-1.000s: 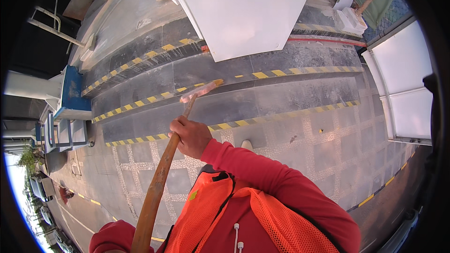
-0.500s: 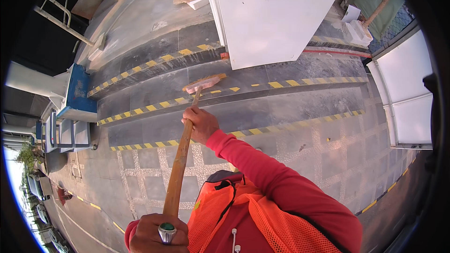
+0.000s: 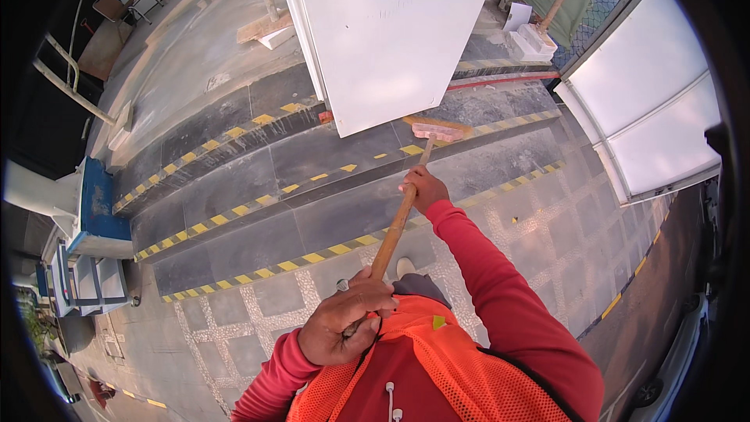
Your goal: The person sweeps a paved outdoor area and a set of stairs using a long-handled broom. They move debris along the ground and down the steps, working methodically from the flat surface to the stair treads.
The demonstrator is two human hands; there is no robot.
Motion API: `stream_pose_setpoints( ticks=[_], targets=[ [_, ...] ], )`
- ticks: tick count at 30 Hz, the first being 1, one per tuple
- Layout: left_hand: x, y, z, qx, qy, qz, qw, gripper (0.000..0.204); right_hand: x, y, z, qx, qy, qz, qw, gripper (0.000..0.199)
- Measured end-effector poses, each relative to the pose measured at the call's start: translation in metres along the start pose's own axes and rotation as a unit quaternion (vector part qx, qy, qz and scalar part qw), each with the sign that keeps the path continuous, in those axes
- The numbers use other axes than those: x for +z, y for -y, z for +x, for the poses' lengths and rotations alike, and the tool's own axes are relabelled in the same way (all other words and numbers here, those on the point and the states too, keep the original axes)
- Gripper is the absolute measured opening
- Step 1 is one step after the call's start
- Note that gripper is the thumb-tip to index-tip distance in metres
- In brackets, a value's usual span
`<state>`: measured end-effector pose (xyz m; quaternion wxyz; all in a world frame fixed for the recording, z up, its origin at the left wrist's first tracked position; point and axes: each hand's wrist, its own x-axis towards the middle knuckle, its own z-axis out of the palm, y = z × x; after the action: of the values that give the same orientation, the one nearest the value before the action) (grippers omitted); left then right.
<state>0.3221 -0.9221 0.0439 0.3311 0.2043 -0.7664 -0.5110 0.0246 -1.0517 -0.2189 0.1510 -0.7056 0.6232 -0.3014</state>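
Note:
A push broom (image 3: 393, 236) with a long wooden handle runs from my body out to the steps. Its pinkish head and orange-brown bristles rest on the upper tread by the yellow-and-black edge stripe, just in front of the white panel (image 3: 391, 39). My right hand (image 3: 424, 187) is wrapped round the handle a short way below the head. Close to my chest, my left hand (image 3: 350, 314) grips the near end of the handle; a ring shows on one finger. The tip of the handle is hidden by that hand.
Dark steps (image 3: 234, 242) with striped edges cross ahead of me, above patterned paving (image 3: 273, 297). A blue-and-white column base (image 3: 101, 211) and a grey wheeled rack (image 3: 90, 281) stand left. White panels (image 3: 648, 86) rise at the right. A pale shoe (image 3: 405, 267) shows below the steps.
The broom head has moved right along the step, below the white panel. Both hands have shifted right with the handle, my left one also up. The view has turned somewhat.

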Motion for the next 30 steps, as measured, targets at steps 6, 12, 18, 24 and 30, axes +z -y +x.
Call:
stream_pose_setpoints(
  ticks=[6,12,18,24,30],
  targets=[
    [-0.082,-0.046,-0.114,-0.363,0.047,-0.071,0.928,0.064,0.038,0.064,-0.045,-0.057,-0.047,-0.055,0.996,0.028],
    [-0.093,-0.043,-0.204,-0.504,0.019,0.461,0.730,0.032,0.159,0.170,-0.049,-0.083,0.135,0.001,0.987,0.013],
    [-0.039,0.062,-0.222,-0.530,0.007,0.446,0.721,0.026,0.183,0.098,-0.048,-0.108,0.139,0.017,0.984,0.033],
    [-0.024,0.152,-0.187,-0.469,0.008,0.476,0.744,0.026,0.092,-0.043,-0.062,0.079,0.242,-0.044,0.966,0.054],
    [0.028,0.152,-0.208,-0.501,-0.005,0.428,0.752,0.022,0.064,-0.106,-0.101,0.278,0.396,0.030,0.875,0.074]
  ],
)
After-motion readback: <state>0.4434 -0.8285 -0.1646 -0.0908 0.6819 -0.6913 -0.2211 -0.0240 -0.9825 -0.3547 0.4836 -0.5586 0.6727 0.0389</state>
